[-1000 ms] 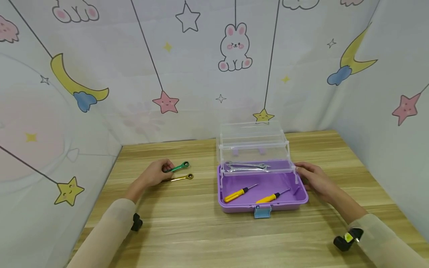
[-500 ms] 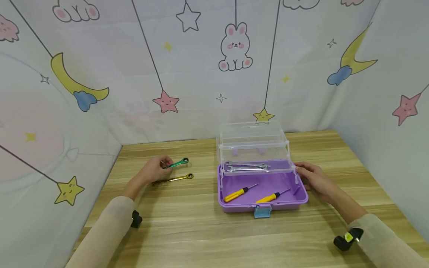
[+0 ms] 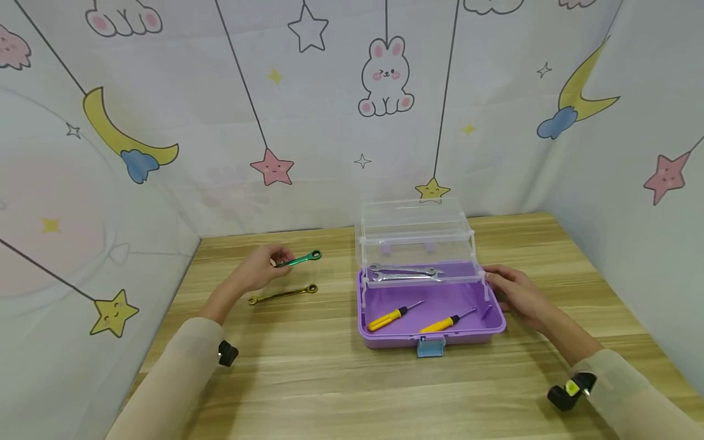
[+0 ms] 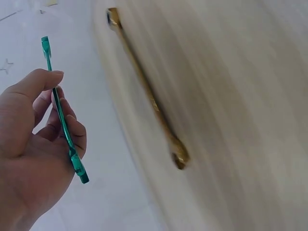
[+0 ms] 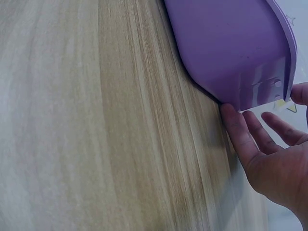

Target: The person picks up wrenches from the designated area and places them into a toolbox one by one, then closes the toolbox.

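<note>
My left hand (image 3: 261, 269) pinches a green ratchet wrench (image 3: 305, 258) between thumb and fingers, lifted above the table at the left. The left wrist view shows both ends of this green wrench (image 4: 63, 118) sticking out past the fingers. A gold ratchet wrench (image 3: 283, 294) lies on the table just in front of that hand. My right hand (image 3: 517, 294) rests against the right side of an open purple toolbox (image 3: 379, 343). In the right wrist view its loosely extended fingers touch the box's side wall (image 5: 231, 48), with the thumb near the rim.
Two yellow-handled screwdrivers (image 3: 387, 320) lie in the toolbox bottom. Silver open-ended wrenches (image 3: 407, 275) sit in its clear raised tray (image 3: 418, 231). A blue latch (image 3: 431, 348) hangs at the front. A patterned white cloth (image 3: 330, 122) stands behind the wooden table (image 3: 330, 391).
My left hand has lifted the green ratchet wrench and moved it slightly back and to the right, away from the gold one, which now shows whole. The right hand and toolbox stay put.
</note>
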Action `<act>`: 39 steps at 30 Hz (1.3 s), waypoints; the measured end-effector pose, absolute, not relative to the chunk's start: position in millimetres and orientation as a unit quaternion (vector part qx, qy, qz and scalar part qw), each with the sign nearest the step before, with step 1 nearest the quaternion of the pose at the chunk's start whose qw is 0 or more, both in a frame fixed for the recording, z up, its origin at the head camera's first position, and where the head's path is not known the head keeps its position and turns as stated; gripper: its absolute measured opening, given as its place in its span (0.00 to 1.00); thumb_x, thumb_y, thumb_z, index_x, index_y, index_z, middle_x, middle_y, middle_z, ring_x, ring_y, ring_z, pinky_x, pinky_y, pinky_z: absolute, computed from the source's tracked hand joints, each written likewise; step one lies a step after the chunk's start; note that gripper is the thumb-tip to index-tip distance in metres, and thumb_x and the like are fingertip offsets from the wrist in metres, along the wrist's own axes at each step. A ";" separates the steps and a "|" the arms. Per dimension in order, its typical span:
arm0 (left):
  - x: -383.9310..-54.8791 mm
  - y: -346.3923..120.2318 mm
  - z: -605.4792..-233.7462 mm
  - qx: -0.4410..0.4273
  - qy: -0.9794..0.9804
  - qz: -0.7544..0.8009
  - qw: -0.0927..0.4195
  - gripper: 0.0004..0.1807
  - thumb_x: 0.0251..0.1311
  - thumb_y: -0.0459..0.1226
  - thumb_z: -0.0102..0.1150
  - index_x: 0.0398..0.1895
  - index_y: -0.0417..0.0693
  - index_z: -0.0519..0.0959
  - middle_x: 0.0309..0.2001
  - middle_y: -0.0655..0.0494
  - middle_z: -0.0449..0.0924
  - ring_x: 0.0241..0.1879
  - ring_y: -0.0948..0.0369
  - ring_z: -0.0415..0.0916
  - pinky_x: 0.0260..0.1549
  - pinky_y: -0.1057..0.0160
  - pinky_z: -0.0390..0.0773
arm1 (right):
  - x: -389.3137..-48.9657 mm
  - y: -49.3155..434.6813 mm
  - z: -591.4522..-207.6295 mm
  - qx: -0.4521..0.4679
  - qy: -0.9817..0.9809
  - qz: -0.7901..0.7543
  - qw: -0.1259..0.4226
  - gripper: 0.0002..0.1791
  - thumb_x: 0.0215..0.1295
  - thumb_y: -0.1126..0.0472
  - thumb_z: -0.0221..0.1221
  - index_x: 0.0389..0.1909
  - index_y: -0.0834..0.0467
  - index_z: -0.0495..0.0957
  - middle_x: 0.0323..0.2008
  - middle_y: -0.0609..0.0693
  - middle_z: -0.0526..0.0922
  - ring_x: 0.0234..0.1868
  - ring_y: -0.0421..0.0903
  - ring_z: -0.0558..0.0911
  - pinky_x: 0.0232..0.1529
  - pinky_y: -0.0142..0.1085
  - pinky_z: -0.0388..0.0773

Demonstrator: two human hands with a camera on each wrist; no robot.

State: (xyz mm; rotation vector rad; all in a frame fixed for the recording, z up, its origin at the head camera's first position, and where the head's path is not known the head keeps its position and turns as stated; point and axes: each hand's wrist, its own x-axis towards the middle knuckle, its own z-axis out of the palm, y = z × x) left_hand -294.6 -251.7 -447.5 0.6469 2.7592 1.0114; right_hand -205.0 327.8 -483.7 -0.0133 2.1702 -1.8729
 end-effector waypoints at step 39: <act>-288.1 -129.7 -375.7 0.329 0.878 0.342 0.063 0.06 0.68 0.32 0.69 0.45 0.43 0.83 0.39 0.54 0.81 0.42 0.56 0.77 0.45 0.57 0.81 | -205.0 328.4 -480.8 -0.002 0.748 -0.649 0.141 0.34 0.84 0.50 0.53 0.77 0.70 0.60 0.53 0.52 0.83 0.49 0.41 0.85 0.46 0.44 0.88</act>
